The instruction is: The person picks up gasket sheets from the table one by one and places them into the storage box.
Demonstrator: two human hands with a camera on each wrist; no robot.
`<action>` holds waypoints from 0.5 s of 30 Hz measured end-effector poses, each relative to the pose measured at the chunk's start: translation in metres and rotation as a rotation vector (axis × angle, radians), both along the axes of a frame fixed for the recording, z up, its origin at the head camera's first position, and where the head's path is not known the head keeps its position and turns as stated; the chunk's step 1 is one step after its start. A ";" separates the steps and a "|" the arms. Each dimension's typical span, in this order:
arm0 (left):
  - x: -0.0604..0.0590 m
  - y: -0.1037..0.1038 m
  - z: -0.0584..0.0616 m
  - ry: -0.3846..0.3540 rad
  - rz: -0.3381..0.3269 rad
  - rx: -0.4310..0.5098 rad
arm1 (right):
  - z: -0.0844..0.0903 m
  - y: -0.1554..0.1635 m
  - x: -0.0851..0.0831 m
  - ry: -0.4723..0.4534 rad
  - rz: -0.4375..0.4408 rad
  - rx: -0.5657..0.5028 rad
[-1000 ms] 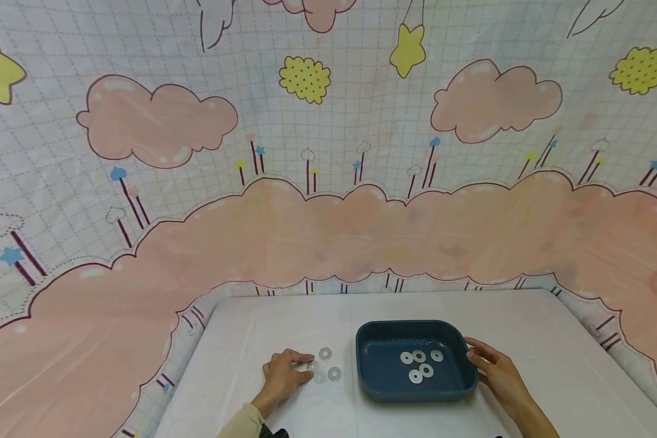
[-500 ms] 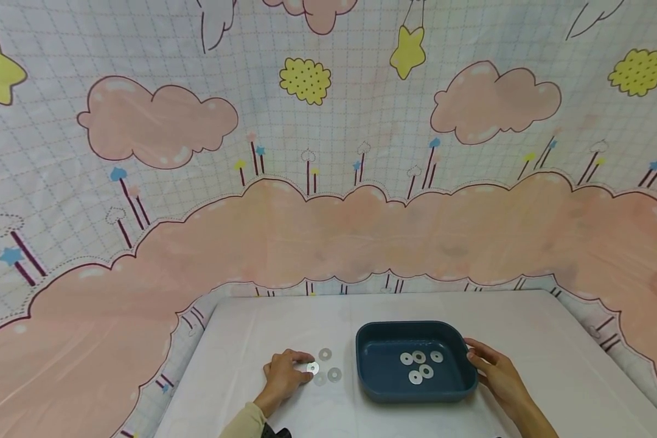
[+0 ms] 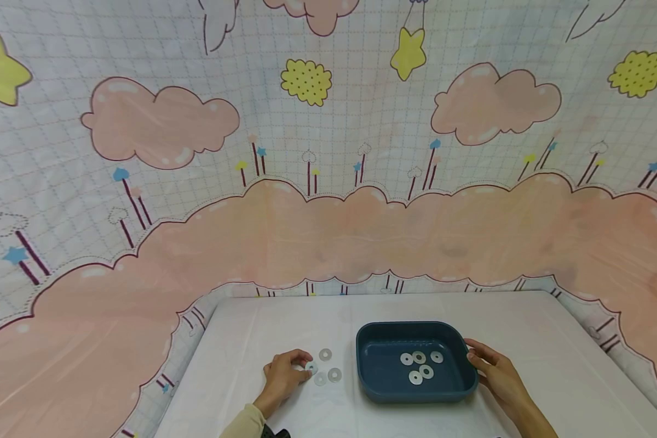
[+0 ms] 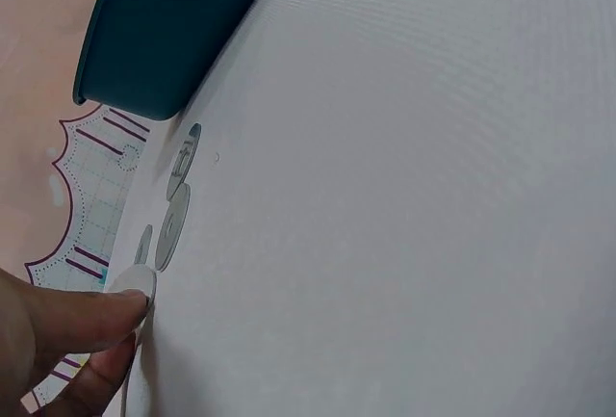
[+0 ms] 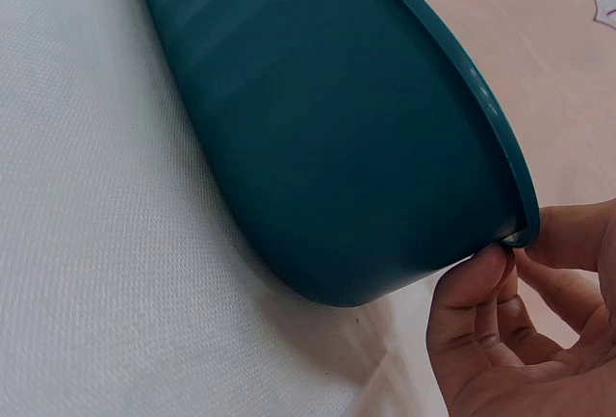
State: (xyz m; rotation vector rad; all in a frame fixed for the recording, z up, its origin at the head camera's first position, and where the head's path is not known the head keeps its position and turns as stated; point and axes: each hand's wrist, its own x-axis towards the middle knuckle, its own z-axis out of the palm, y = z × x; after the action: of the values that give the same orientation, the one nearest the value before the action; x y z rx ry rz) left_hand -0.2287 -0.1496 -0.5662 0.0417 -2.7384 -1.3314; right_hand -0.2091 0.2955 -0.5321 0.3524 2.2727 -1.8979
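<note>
I pinch a washer (image 3: 311, 367) between thumb and fingertip of my left hand (image 3: 282, 375), low in the frame a little left of centre, its edge tipped up off the white table (image 3: 241, 340). Three more washers (image 3: 325, 354) lie flat just to its right, near the pinched one. Right of them sits the dark teal tray (image 3: 380, 380) with five washers (image 3: 419, 357) gathered on its floor. My right hand (image 3: 495, 372) holds the tray's right rim, fingers curled against the edge. Behind the table, filling the upper frame, hangs a backdrop (image 3: 328, 152) with pink clouds and yellow stars.
</note>
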 end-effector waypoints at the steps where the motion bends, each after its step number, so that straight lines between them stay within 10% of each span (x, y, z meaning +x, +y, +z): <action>1: 0.000 0.000 0.000 0.002 0.001 -0.001 | 0.000 0.000 0.000 0.001 0.001 -0.004; 15: 0.005 -0.008 0.018 0.004 -0.034 0.068 | -0.002 0.002 -0.001 -0.001 0.002 -0.006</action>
State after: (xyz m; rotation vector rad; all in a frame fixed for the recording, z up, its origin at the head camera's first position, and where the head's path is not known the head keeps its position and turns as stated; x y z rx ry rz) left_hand -0.2239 -0.1579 -0.5482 -0.0031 -2.7021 -1.4310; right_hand -0.2103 0.2973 -0.5344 0.3503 2.2650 -1.9028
